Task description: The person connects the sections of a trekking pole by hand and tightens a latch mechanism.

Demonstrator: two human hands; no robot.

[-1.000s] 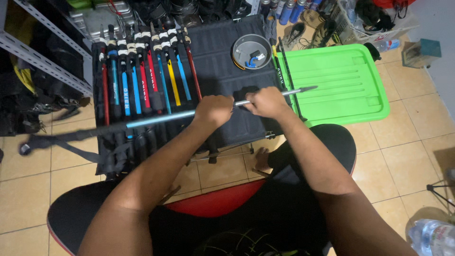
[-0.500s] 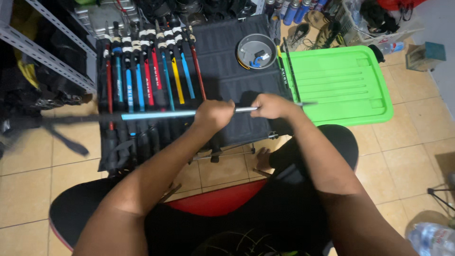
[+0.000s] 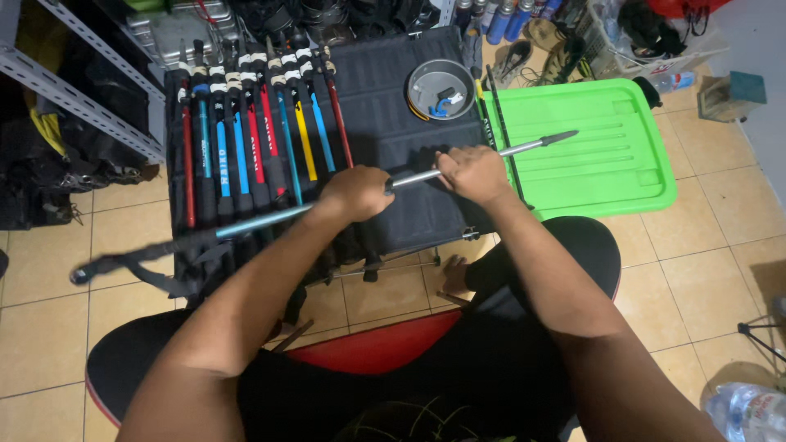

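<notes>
Both hands are wrapped tight round one trekking pole [image 3: 344,199] held level above a black folding table [image 3: 409,123]: the left hand [image 3: 354,191] closed where the blue section meets the silver one, the right hand [image 3: 472,172] closed on the silver section, whose pointed tip reaches over a green plastic tray [image 3: 606,155]. About nine more poles [image 3: 254,139], red, blue and yellow, lie side by side on the table. One round metal dish [image 3: 440,88] holds a small blue item.
</notes>
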